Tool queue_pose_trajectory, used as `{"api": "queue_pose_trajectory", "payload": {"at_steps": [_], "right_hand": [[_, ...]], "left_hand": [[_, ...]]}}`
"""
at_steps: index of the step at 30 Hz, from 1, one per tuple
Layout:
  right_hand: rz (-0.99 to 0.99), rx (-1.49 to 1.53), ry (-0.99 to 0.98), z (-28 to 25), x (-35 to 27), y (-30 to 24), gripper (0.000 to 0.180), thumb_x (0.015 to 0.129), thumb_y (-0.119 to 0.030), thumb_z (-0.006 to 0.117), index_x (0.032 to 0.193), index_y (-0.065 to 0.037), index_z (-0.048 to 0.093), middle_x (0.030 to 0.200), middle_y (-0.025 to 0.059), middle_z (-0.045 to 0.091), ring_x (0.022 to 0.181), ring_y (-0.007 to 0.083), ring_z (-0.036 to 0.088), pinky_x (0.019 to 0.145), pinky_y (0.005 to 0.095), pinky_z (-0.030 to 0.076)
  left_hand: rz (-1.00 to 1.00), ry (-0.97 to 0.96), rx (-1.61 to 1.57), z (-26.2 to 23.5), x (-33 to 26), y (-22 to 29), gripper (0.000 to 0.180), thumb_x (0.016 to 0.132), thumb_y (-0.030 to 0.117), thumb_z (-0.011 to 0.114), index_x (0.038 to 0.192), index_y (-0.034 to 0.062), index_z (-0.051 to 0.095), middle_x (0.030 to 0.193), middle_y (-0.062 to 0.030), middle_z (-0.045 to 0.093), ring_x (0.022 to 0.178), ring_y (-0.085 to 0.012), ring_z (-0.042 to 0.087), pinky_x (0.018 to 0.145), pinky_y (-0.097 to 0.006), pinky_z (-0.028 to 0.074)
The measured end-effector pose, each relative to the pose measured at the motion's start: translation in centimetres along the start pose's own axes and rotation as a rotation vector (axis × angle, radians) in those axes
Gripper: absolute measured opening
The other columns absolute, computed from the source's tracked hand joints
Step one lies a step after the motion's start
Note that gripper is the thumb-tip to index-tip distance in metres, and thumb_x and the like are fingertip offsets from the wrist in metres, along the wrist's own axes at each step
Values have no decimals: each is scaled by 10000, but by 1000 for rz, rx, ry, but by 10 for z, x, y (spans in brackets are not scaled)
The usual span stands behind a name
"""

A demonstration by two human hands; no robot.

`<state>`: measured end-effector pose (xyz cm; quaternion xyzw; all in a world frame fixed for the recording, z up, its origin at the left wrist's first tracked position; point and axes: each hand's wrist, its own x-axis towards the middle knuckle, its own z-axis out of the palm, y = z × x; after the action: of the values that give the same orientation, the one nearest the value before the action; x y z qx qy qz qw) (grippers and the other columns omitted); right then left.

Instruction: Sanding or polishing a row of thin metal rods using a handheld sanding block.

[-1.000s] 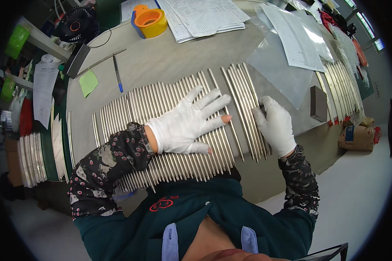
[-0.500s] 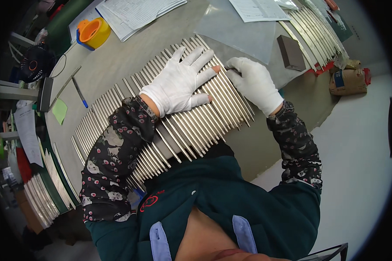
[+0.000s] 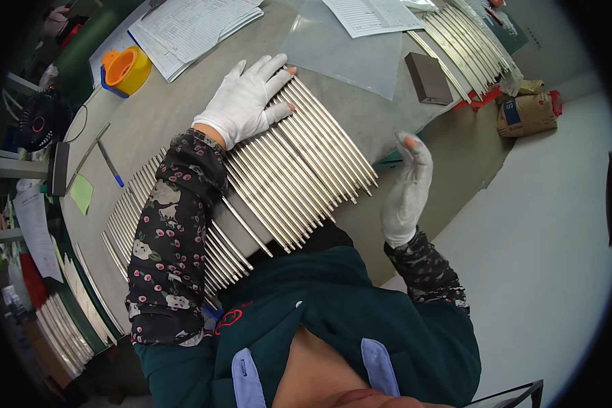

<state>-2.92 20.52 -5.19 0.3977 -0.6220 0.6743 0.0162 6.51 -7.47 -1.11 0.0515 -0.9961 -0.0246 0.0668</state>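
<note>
A wide row of thin silvery metal rods (image 3: 299, 170) lies side by side on the grey table, with their near ends toward my body. My left hand (image 3: 245, 103), in a white glove with bare thumb and forefinger tips, is laid flat over the far ends of the rods, fingers spread. Off the right end of the row, my right hand (image 3: 409, 190) hangs in the air beside the table edge. It is gloved too, holds nothing, and its fingers point up and away from me. Beneath my left forearm part of the row is hidden.
At the far right stand a dark block (image 3: 428, 78) and another bundle of rods (image 3: 466, 51). Papers (image 3: 194, 30) and a clear plastic sheet (image 3: 347, 51) lie along the back. To the left are an orange-yellow tape holder (image 3: 128, 70), a pen (image 3: 110, 163) and a green note (image 3: 81, 193).
My right hand has left the rods' right edge and moved down toward me. The left hand has shifted left over the row, and the rods on the right lie closer together.
</note>
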Motion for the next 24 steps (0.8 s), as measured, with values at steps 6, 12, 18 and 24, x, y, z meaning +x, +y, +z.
{"api": "queue_pose_trajectory", "payload": {"at_steps": [6,12,18,24], "right_hand": [[-205,4,205,45,-8,15,644,961,-467,392,1325,63,440,1346,207,464,1288,303,437,1111,440,293],[-177,43,189,50,-6,17,575,930,-405,447,1307,29,426,1310,199,471,1230,290,453,1073,412,323],[-148,92,166,46,-5,10,542,986,-373,385,1303,61,454,1306,204,499,1235,295,484,1094,435,324],[61,-4,102,8,-6,-3,307,892,-100,446,1159,4,554,1134,129,605,1130,246,549,1025,379,399]], "left_hand": [[8,35,-7,-1,-5,0,649,947,518,460,1436,93,407,1504,-160,345,1387,-330,335,1165,-444,248],[12,49,-58,-4,-20,-4,681,944,526,456,1412,33,408,1492,-196,347,1336,-388,386,1150,-434,282],[56,65,-50,-3,-32,-13,707,935,551,450,1403,23,410,1486,-202,351,1320,-403,395,1141,-438,293],[82,59,-63,-1,-36,-15,760,953,633,314,1457,64,340,1505,-224,315,1355,-409,348,1148,-491,256]]}}
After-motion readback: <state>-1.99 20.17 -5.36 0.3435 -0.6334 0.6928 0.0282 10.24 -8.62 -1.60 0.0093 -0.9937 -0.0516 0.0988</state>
